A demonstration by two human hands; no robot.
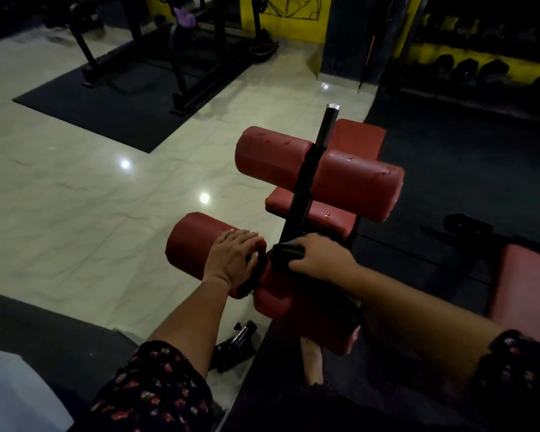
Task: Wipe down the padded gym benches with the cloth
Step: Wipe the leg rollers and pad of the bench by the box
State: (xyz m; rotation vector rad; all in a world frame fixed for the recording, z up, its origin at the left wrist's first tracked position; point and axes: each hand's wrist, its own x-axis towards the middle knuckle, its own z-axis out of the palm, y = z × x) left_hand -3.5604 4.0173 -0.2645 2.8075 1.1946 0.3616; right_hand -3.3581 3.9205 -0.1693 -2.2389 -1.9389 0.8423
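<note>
Cloth (286, 249), dark with a yellow-green edge, is bunched under the right hand (320, 258), whose curled fingers grip it against the lower right roller pad (278, 294) beside the black post (306, 188). The left hand (233, 255) lies flat, fingers straight, on the lower left roller pad (190, 241), probably to steady it. The upper roller pads (356, 182) lie beyond.

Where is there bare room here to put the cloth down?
The pale tiled floor between the black mat and the lower roller pad is bare. So is the red seat pad beyond the post. Crowded by the post, where left hand, right hand and cloth meet.
</note>
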